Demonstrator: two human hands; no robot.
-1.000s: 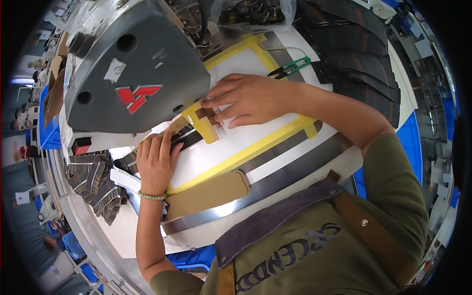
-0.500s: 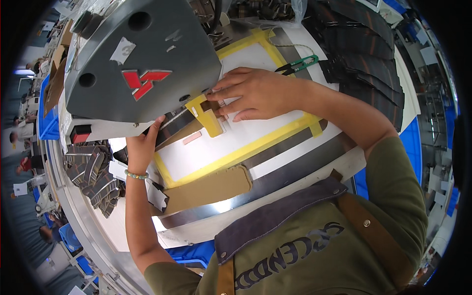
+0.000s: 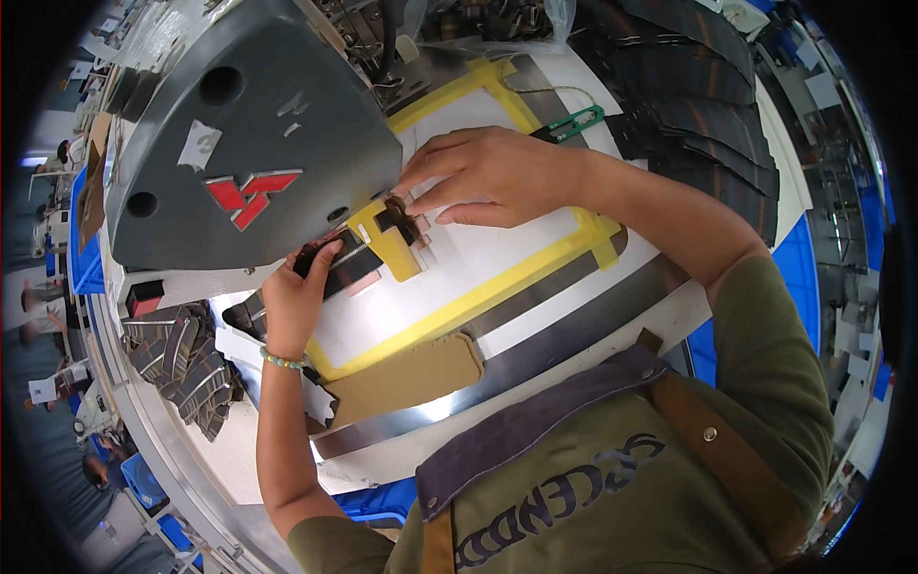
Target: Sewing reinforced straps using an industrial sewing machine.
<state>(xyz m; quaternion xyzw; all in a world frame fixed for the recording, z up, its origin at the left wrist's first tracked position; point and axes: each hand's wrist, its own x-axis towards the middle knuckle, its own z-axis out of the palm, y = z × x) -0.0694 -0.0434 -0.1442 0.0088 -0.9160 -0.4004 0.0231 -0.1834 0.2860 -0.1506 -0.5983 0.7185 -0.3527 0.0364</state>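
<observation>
My left hand [image 3: 298,298] pinches the near-left end of a dark fabric strip [image 3: 346,268] with a pale line along it, thumb on top. The strip runs beneath a yellow guide plate [image 3: 389,251], and dark fabric shows in the plate's cut-out. Beyond the plate, my right hand [image 3: 492,177] lies with fingers stretched out, fingertips at the strip's far end. Both hands are beside the grey sewing machine head [image 3: 253,124], whose body hides the needle area and some left fingers. Under the strip is a white work surface [image 3: 449,263] edged with yellow tape.
Green-handled thread snips [image 3: 572,124] lie beyond my right wrist. Striped dark fabric pieces [image 3: 703,105] are stacked at the right, and more plaid pieces [image 3: 196,359] are piled at the left. A brown cardboard piece [image 3: 402,381] rests along the near edge.
My left hand has moved right and in toward the yellow plate. The strip now lies flatter, and more dark fabric shows in the plate's cut-out. My right hand stays near the plate.
</observation>
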